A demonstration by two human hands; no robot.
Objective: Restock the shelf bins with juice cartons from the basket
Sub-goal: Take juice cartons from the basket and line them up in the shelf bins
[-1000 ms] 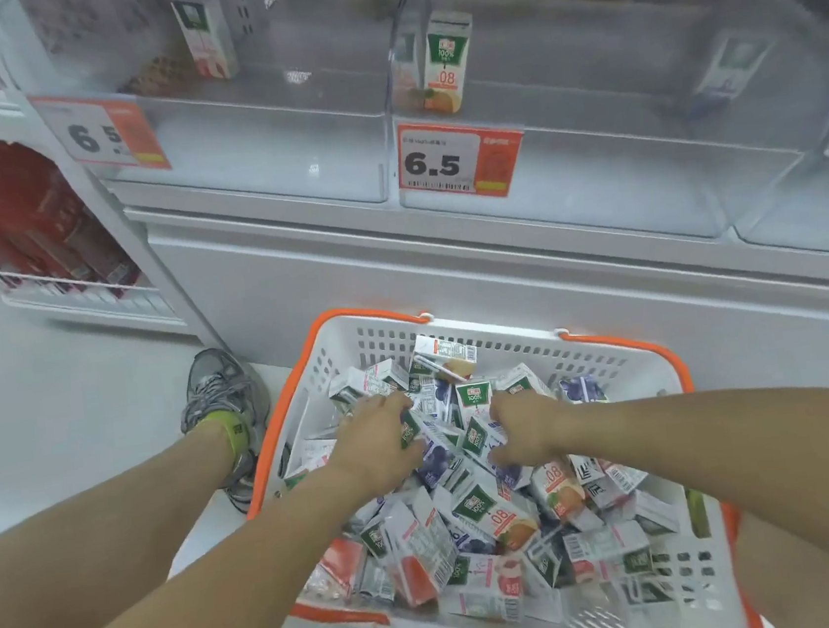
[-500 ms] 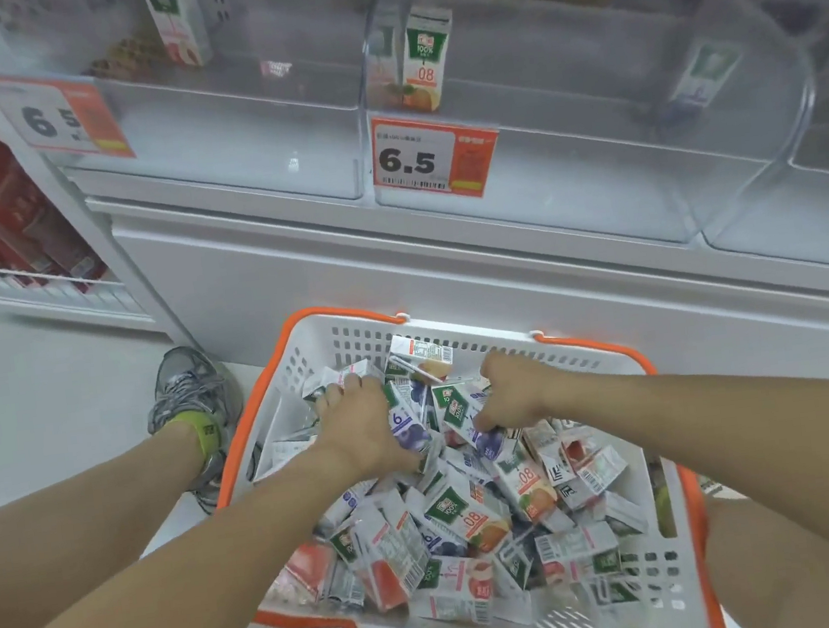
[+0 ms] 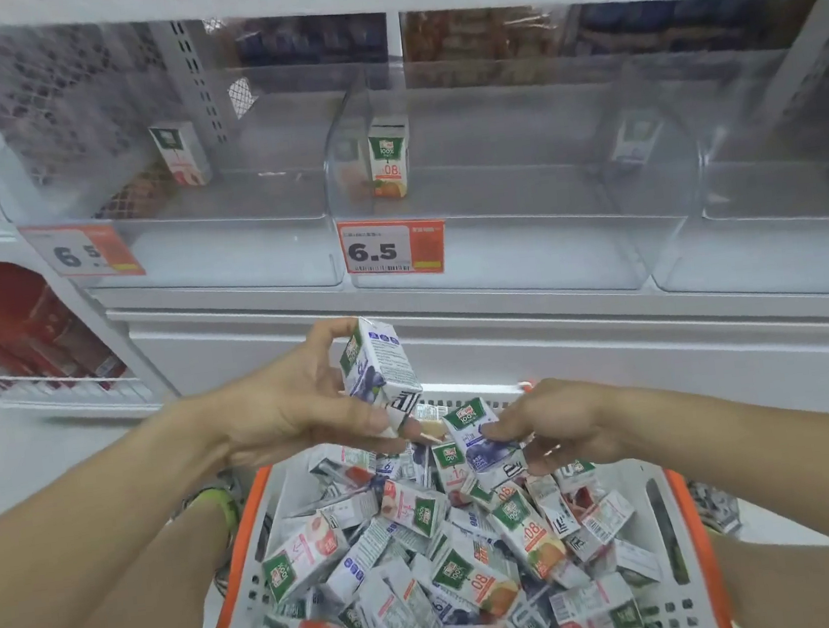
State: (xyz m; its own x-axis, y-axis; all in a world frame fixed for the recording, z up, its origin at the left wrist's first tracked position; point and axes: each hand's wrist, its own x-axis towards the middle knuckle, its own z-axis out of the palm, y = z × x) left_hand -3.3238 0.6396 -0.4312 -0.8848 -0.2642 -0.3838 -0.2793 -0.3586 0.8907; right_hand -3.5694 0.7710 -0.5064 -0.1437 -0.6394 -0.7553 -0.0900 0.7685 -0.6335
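left hand gripped a blueberry carton above the basket; right hand pinched a second carton.

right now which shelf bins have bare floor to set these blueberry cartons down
All three clear bins: the left bin around its peach carton, the middle bin right of its orange carton, the right bin in front. The basket is crowded. Both hands, left and right, hold cartons.
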